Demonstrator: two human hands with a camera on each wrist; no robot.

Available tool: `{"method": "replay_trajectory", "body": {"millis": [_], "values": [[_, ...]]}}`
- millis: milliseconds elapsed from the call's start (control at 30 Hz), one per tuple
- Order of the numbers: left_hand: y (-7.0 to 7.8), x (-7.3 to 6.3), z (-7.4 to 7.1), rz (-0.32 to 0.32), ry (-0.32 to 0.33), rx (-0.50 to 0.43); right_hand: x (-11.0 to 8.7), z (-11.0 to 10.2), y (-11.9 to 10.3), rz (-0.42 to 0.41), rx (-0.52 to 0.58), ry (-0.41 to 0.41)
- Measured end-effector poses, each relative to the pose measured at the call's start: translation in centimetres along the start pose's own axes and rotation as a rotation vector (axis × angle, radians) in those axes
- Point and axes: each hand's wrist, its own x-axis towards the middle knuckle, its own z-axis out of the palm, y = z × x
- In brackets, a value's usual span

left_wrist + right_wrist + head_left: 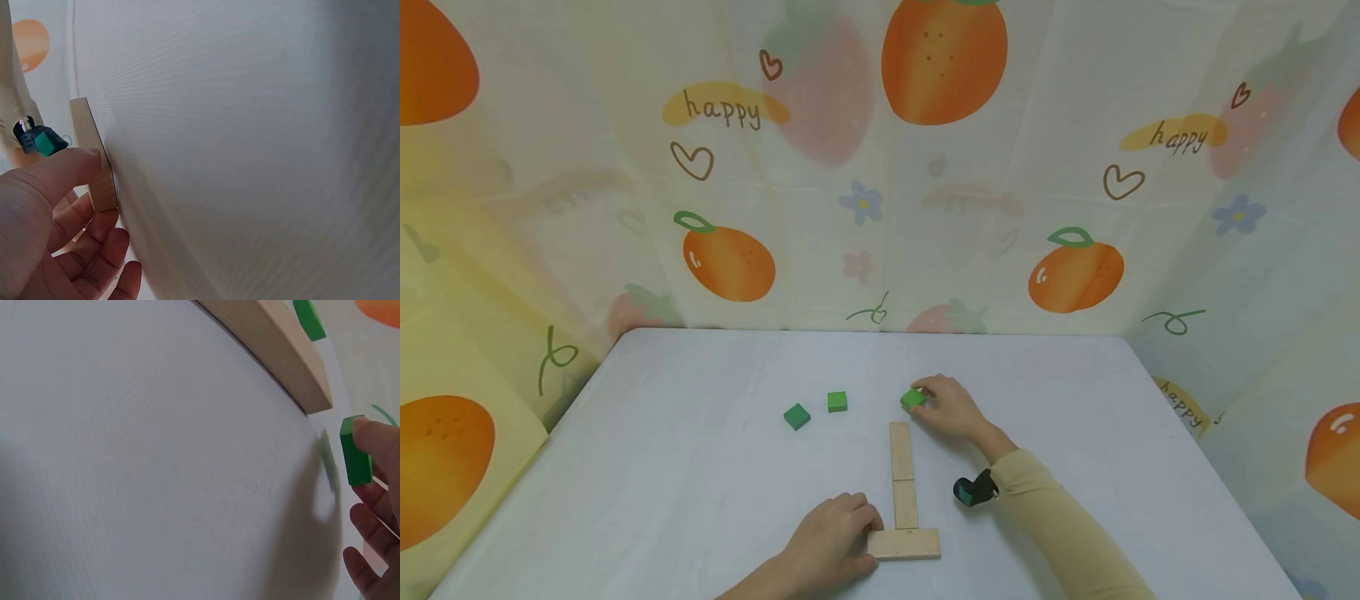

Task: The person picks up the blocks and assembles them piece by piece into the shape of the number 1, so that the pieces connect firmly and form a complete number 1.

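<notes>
My right hand (951, 408) pinches a small green block (357, 451) between thumb and fingers, just beyond the far end of a row of wooden blocks. In the right wrist view this block is held off the white tabletop. Two plain wooden blocks (902, 451) lie end to end, pointing away from me. Across their near end lies a third wooden block (913, 544). My left hand (835, 537) grips its left end, the thumb (84, 164) on one face and the fingers curled at the other side.
Two more green blocks, a darker one (797, 417) and a lighter one (837, 402), lie on the white table (662, 467) left of the wooden row. A black wrist camera (975, 488) sits at the right wrist. A fruit-printed curtain (820, 275) surrounds the table's back and sides.
</notes>
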Motion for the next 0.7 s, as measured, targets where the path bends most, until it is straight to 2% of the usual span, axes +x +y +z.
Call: {"method": "replay_trajectory", "body": {"millis": [267,700], "values": [[0.0,0.0,0.0,0.008,0.007,0.004,0.1,0.6,-0.7,0.016,-0.023,-0.029],[0.3,-0.1,-0.2,-0.024,-0.021,0.000,0.6,1.1,-1.1,0.012,-0.032,-0.066]]}}
